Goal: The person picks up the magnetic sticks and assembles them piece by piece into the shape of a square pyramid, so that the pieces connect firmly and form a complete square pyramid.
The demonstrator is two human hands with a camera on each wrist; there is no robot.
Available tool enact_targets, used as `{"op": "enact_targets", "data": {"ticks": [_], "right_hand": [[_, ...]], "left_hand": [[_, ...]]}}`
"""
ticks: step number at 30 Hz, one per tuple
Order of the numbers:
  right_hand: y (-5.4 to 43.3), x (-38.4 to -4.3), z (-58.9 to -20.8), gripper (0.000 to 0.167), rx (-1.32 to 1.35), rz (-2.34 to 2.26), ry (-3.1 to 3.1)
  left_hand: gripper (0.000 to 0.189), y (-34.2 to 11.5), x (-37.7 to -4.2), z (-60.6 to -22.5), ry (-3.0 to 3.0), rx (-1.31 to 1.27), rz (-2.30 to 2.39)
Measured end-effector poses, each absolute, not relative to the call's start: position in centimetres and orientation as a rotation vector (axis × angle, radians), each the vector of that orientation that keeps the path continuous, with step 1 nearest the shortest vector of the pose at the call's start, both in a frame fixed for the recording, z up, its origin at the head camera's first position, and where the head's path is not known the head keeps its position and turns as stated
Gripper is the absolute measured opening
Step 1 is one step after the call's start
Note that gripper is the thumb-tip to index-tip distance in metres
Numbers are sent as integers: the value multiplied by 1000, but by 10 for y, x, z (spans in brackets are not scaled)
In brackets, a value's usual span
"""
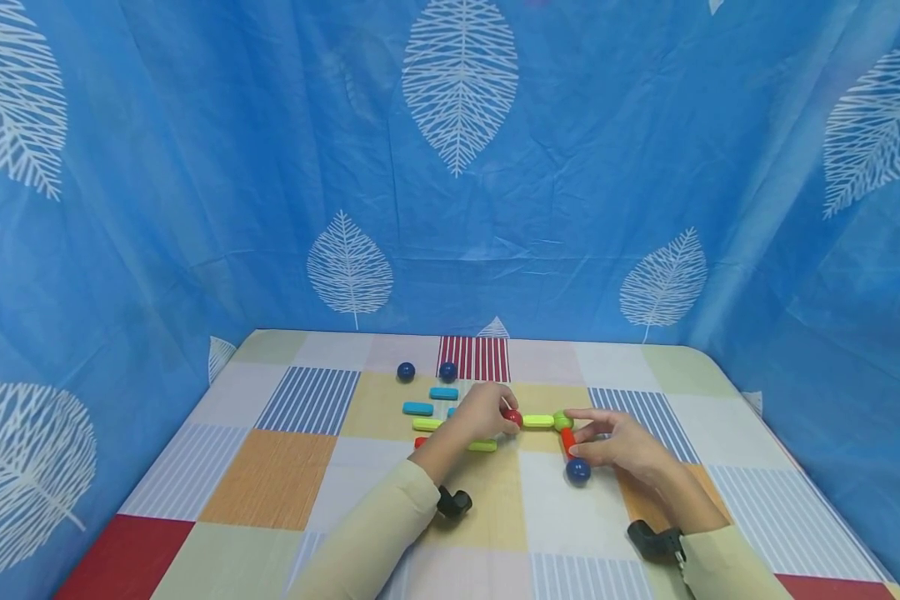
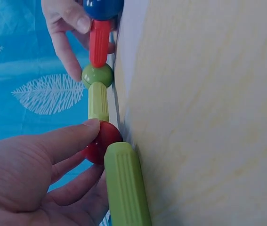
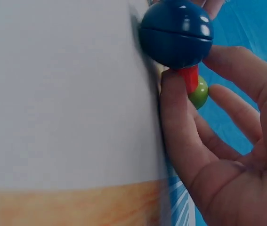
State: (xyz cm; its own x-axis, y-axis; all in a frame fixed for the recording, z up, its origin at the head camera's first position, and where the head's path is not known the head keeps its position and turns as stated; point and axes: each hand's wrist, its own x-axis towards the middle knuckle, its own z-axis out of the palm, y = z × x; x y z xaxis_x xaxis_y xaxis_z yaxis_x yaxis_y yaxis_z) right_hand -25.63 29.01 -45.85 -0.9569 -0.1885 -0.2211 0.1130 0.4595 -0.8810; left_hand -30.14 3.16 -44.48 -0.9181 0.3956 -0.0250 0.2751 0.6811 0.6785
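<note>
Between thumb and fingers, my left hand (image 1: pixel 484 410) pinches a red ball (image 2: pixel 104 141) low over the table. A yellow-green stick (image 1: pixel 537 422) joins that ball to a green ball (image 1: pixel 563 420). From the green ball a red stick (image 2: pixel 99 43) runs to a dark blue ball (image 1: pixel 578 472), nearest the person. My right hand (image 1: pixel 626 448) pinches the red stick beside the blue ball, one finger reaching to the green ball. A loose green stick (image 2: pixel 127 186) lies close to the left hand in the left wrist view.
Two dark blue balls, one of them a left ball (image 1: pixel 406 372), sit toward the back. Blue sticks (image 1: pixel 417 408), yellow-green sticks (image 1: pixel 483 446) and a partly hidden red stick end (image 1: pixel 420 442) lie around the left forearm. A blue leaf-print curtain (image 1: pixel 457 250) surrounds the patchwork-covered table (image 1: pixel 270 475).
</note>
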Motion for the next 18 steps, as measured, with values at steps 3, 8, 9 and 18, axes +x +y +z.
{"op": "enact_targets", "data": {"ticks": [3, 8, 9, 18], "right_hand": [[289, -260, -456, 59, -61, -1443, 2503], [287, -273, -451, 42, -189, -1345, 2647], [287, -275, -449, 39, -231, -1315, 2662], [290, -284, -447, 28, -409, -1121, 2658]], "left_hand": [[33, 30, -299, -445, 2726, 531, 1068], [32, 26, -290, -445, 2753, 522, 1066], [32, 26, -288, -444, 2760, 510, 1063], [27, 16, -265, -437, 2873, 554, 1053]]}}
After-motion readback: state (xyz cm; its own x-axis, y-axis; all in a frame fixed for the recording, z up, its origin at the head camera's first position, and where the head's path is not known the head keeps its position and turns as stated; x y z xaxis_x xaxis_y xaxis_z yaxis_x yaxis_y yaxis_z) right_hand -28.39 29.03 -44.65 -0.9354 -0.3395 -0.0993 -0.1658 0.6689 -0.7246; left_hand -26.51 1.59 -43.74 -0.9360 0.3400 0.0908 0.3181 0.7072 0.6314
